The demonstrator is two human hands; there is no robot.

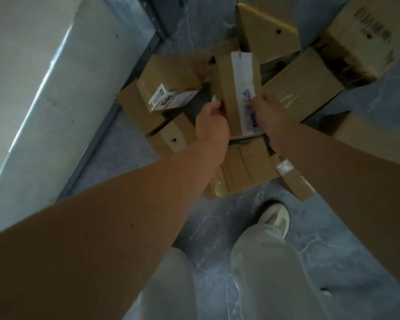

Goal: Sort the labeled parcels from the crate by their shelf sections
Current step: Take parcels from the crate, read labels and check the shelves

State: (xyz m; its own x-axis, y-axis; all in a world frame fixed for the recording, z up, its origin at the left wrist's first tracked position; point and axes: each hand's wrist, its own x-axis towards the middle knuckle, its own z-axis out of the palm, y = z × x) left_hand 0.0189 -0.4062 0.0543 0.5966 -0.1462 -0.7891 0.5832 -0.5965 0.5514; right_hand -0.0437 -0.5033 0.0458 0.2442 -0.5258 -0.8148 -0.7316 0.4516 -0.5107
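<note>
At the far left, a pale slanted panel (pixel 33 88) runs beside the blue-grey floor (pixel 328 232). Right of it, cardboard parcels lie heaped loose on the floor; no crate shows. One small box (pixel 169 88) in the heap lies with its white handwritten label up, too blurred to read.

Your left hand (pixel 211 122) reaches down in front of you and grips the left side of a long parcel (pixel 238 93). Your right hand (pixel 267 114) grips its right side, fingers lying over the lower end of a white label strip. The hands are apart, and the parcel is clamped between them, above the heap at the centre of the view. Its label faces up towards you, probably so that you can read the shelf section before carrying it off.

Further right lie a flat taped box (pixel 302 93) and, beyond it, a larger printed box (pixel 358 42), neither touched by your hands.
</note>
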